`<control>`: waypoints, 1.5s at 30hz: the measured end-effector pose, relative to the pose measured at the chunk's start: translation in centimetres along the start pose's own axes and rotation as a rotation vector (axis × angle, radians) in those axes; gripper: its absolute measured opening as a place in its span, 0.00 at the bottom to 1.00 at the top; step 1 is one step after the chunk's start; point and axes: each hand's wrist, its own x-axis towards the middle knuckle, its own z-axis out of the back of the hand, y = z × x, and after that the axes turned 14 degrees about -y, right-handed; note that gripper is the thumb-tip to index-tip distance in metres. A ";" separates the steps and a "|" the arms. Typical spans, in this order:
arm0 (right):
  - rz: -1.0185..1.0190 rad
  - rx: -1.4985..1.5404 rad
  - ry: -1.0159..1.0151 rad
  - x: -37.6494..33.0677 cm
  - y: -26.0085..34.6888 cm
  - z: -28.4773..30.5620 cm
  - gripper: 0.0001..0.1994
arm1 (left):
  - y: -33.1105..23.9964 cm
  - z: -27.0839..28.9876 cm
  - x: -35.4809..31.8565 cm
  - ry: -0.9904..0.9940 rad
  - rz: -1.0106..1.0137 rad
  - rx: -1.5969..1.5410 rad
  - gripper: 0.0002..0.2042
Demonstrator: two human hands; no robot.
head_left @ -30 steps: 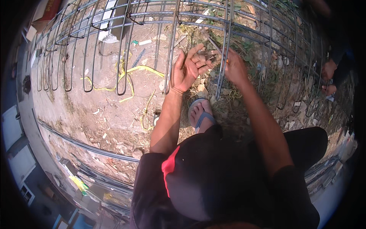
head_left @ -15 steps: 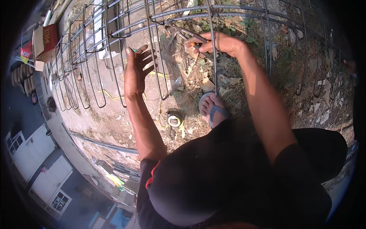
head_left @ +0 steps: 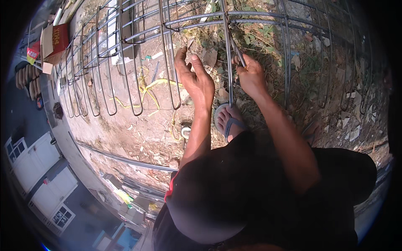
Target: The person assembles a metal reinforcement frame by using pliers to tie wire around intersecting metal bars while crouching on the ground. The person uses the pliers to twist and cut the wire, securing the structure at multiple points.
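Observation:
My right hand [head_left: 252,77] is closed around the handles of a pair of pliers [head_left: 237,51], whose jaws reach up to a crossing of the steel rebar cage [head_left: 194,18]. The plier jaws are mostly hidden behind an upright bar. My left hand [head_left: 196,77] is raised to the left of that bar, with thumb and fingers apart and nothing visible in it. Between the hands runs a bent steel stirrup [head_left: 230,69], its lower end over my sandalled foot [head_left: 228,118]. A tape measure [head_left: 185,131] lies on the ground, partly covered by my left forearm.
Yellow strapping [head_left: 148,90] lies tangled on the dirt under the cage. Long bars [head_left: 121,157] run along the ground to the left. An open red carton [head_left: 56,39] stands at the far left. Dry leaves and rubble [head_left: 351,121] litter the right side.
My left hand has moved right, toward the upright bar. My right hand has dropped lower and turned, tilting the pliers from sideways to nearly upright against the cage.

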 end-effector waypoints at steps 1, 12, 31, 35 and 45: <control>-0.065 -0.017 -0.010 -1.2 0.1 -0.1 0.11 | 1.7 -1.1 -0.6 -0.032 0.150 -0.046 0.24; 0.409 0.074 -0.003 -3.1 11.8 5.9 0.13 | 7.4 -0.1 0.0 0.009 0.418 -0.164 0.28; -0.263 -0.355 0.900 9.3 19.8 0.8 0.13 | 4.6 0.2 -2.7 0.114 0.410 -0.261 0.24; -0.240 -0.337 0.911 9.0 19.4 0.7 0.13 | 4.6 0.5 -2.5 0.148 0.436 -0.245 0.24; -0.201 -0.389 0.865 9.0 19.4 0.0 0.14 | 3.4 2.5 -1.5 0.228 0.406 -0.150 0.25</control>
